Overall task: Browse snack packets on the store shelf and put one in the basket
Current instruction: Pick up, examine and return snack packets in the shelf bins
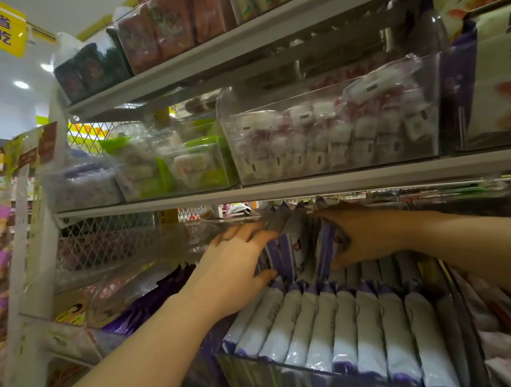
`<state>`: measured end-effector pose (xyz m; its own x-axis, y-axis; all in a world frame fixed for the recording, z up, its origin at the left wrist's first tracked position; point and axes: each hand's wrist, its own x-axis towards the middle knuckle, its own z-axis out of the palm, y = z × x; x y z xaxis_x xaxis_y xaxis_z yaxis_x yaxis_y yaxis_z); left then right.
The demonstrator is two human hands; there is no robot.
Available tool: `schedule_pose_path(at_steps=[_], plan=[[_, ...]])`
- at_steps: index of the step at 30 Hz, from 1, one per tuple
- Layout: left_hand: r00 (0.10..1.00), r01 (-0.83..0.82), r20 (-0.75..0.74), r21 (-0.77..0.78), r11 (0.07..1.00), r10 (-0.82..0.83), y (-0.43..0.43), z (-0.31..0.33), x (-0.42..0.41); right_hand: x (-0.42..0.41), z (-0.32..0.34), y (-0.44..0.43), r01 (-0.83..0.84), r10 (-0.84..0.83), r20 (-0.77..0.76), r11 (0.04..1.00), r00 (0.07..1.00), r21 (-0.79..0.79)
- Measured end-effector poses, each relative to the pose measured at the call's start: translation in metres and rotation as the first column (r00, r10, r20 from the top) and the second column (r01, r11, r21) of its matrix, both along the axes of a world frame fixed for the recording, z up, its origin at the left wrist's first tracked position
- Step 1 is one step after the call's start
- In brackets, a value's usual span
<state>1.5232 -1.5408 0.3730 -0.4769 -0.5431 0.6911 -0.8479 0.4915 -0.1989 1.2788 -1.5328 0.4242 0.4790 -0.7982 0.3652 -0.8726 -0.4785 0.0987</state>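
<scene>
Lower shelf. Landmark: the front row of white, purple-ended foil snack packets (340, 323), leaning side by side in a clear plastic tray (267, 378).

Just behind the front row stands a bunch of upright purple-and-white packets (297, 245). Both hands are on it.
- Left hand (236, 267): on the bunch's left side, fingers curled over the packet tops, thumb hooked low against a packet face. It grips them.
- Right hand (369, 235): on the bunch's right side, in shadow, fingers over the tops and thumb low. It reads as gripping too.
- The 2 hands bracket several packets between them.

Above the front row, a grey metal shelf board (310, 184) carries a clear bin of small red-and-white wrapped sweets (330, 135).

Progress, as judged: browsing stage. No single packet is separated or lifted clear of the bunch. The basket is not in view. Left to do: settle on 1 packet, draw it out, drop it in the basket.
</scene>
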Motion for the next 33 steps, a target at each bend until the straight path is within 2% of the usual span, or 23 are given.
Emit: schedule_pose_path(at_steps=[6,10,17,20,23,25,27,30,33], plan=[[0.999,-0.022,0.022,-0.014,1.000,0.023,0.008,-0.006,0.008,0.020,0.002,0.003,-0.034,0.042,0.133,0.997,0.990,-0.065],[0.998,-0.050,0.043,0.013,0.999,0.049,0.011,-0.010,0.014,0.041,0.002,0.001,-0.024,0.025,0.029,0.998,0.999,-0.056],[0.997,-0.054,0.052,0.054,0.997,0.051,0.020,-0.014,0.022,0.036,-0.002,0.000,0.023,-0.025,-0.040,0.998,0.999,-0.051],[0.998,-0.047,0.033,0.079,0.996,0.045,0.026,-0.016,0.026,0.025,0.001,0.005,0.035,-0.035,0.043,0.999,0.998,-0.004],[0.999,-0.032,-0.001,0.128,0.991,0.032,0.033,-0.023,0.033,0.016,0.000,0.012,0.041,-0.036,0.074,0.998,0.997,-0.057],[0.999,-0.024,-0.025,0.160,0.987,0.028,0.039,-0.030,0.039,0.017,-0.005,0.023,0.036,-0.032,0.025,0.985,0.999,-0.170],[0.998,-0.012,-0.063,0.192,0.981,0.024,0.045,-0.040,0.048,0.026,-0.011,0.036,-0.058,0.044,-0.055,0.960,0.997,-0.275],[0.992,0.019,-0.127,0.221,0.975,0.009,0.056,-0.055,0.058,0.055,-0.022,0.057,-0.264,0.246,-0.134,0.954,0.960,-0.144],[0.989,0.024,-0.149,0.228,0.973,0.010,0.065,-0.065,0.066,0.089,-0.040,0.062,-0.326,0.321,-0.187,0.945,0.928,0.007]])
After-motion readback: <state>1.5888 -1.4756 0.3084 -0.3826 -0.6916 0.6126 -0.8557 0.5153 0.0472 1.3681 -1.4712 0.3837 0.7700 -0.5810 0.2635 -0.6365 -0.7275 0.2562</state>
